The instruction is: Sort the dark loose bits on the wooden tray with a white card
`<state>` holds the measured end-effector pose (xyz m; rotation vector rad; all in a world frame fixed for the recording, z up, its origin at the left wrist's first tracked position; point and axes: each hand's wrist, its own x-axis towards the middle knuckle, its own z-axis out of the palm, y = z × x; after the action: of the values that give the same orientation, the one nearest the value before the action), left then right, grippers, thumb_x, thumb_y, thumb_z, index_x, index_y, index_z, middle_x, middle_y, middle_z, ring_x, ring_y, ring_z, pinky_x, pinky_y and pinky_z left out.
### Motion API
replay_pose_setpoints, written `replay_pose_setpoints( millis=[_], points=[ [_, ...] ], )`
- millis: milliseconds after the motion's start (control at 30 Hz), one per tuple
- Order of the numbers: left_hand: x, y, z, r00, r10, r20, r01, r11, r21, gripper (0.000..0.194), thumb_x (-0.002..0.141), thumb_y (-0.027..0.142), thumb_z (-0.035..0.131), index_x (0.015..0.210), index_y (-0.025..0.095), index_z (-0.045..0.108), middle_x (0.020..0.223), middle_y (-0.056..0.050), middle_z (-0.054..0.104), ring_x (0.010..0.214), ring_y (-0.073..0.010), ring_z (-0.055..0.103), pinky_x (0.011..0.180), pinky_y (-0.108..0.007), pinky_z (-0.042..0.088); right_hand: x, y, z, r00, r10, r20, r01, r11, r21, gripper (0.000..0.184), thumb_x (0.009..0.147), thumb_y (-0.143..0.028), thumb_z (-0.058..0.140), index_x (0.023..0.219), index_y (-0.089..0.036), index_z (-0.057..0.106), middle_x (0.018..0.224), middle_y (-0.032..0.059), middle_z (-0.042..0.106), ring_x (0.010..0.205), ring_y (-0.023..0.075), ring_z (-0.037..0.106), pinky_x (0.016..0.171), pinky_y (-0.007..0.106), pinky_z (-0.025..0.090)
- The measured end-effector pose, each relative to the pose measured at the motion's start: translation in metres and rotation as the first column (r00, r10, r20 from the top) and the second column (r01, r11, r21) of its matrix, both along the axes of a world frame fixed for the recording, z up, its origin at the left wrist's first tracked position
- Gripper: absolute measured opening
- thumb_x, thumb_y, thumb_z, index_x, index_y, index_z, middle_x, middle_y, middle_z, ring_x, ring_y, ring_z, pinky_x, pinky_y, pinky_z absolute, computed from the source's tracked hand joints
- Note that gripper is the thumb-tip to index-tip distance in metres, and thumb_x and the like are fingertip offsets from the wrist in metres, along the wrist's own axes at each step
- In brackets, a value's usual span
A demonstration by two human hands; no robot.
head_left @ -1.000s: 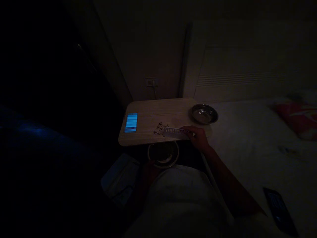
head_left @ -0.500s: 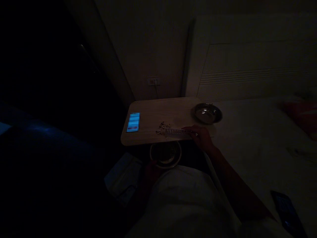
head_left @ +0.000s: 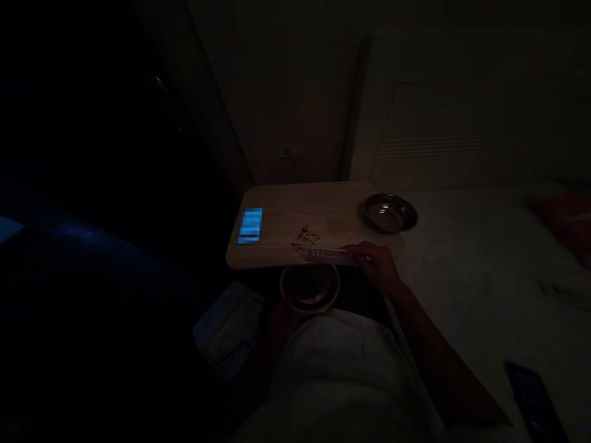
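Note:
In dim light, my right hand (head_left: 376, 264) is closed on one end of a pale slotted strip (head_left: 325, 254), comb-like in shape; its exact kind is hard to make out. The strip lies along the front edge of a small wooden table (head_left: 272, 195). Just behind it, small dark grains (head_left: 308, 235) are scattered on the tabletop. Below that edge, my left hand (head_left: 282, 320) grips the near left rim of a round metal bowl (head_left: 333, 298). The bowl's inside is dark, with a bright patch at the bottom.
A second shiny metal bowl (head_left: 391, 213) stands at the table's right end. A lit phone (head_left: 250, 226) lies at the left end. On the bed (head_left: 455, 246) to the right rest a dark phone (head_left: 535, 397) and a red thing (head_left: 566, 215). A wall socket (head_left: 290, 149) is behind the table.
My right hand has drawn the slotted strip nearer the table's front edge. More of the dark grains now show behind it, spread out. My left hand and its bowl have hardly moved.

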<state>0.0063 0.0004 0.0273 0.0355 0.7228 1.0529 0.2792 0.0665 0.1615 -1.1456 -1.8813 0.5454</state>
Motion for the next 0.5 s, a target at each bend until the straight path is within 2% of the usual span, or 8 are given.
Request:
replay_pose_setpoints(
  millis=[100, 200, 367, 500],
  points=[
    [-0.001, 0.0, 0.0, 0.999, 0.008, 0.032, -0.007, 1.0, -0.026, 0.029, 0.076, 0.02, 0.062, 0.102, 0.011, 0.072, 0.099, -0.014, 0.079, 0.107, -0.0346, 0.07, 0.114, -0.056, 0.034, 0.001, -0.001, 0.001, 0.988, -0.136, -0.072, 0.138, 0.99, 0.026, 0.024, 0.092, -0.032, 0.061, 0.108, -0.027, 0.077, 0.103, 0.005, 0.078, 0.084, 0.022, 0.071, 0.077, 0.036, 0.055],
    [0.001, -0.001, 0.001, 0.999, 0.029, 0.034, -0.028, 0.999, -0.03, 0.031, 0.079, 0.019, 0.058, 0.106, 0.011, 0.071, 0.104, -0.014, 0.079, 0.109, -0.0332, 0.069, 0.116, -0.055, 0.032, -0.001, -0.002, -0.002, 0.948, -0.291, -0.126, 0.296, 0.955, 0.027, 0.025, 0.09, -0.035, 0.063, 0.107, -0.025, 0.078, 0.102, 0.0058, 0.079, 0.078, 0.0219, 0.071, 0.072, 0.035, 0.056],
    [0.005, -0.001, 0.007, 0.996, 0.034, 0.078, -0.036, 0.999, 0.018, 0.035, 0.08, 0.017, 0.056, 0.11, 0.007, 0.069, 0.108, -0.015, 0.077, 0.11, -0.0322, 0.069, 0.116, -0.055, 0.033, -0.012, -0.008, -0.008, 0.904, -0.404, -0.137, 0.406, 0.914, -0.018, 0.028, 0.087, -0.037, 0.065, 0.107, -0.022, 0.078, 0.101, 0.0071, 0.079, 0.085, 0.0249, 0.073, 0.077, 0.037, 0.059],
    [0.004, -0.002, 0.004, 0.998, -0.056, 0.041, 0.056, 0.998, 0.008, 0.037, 0.077, 0.024, 0.063, 0.109, 0.007, 0.069, 0.106, -0.016, 0.078, 0.112, -0.0351, 0.068, 0.114, -0.054, 0.034, -0.019, -0.01, -0.007, 0.876, -0.465, -0.129, 0.462, 0.885, -0.055, 0.033, 0.087, -0.04, 0.063, 0.108, -0.02, 0.077, 0.099, 0.0098, 0.079, 0.085, 0.0279, 0.074, 0.077, 0.04, 0.06]
  ],
)
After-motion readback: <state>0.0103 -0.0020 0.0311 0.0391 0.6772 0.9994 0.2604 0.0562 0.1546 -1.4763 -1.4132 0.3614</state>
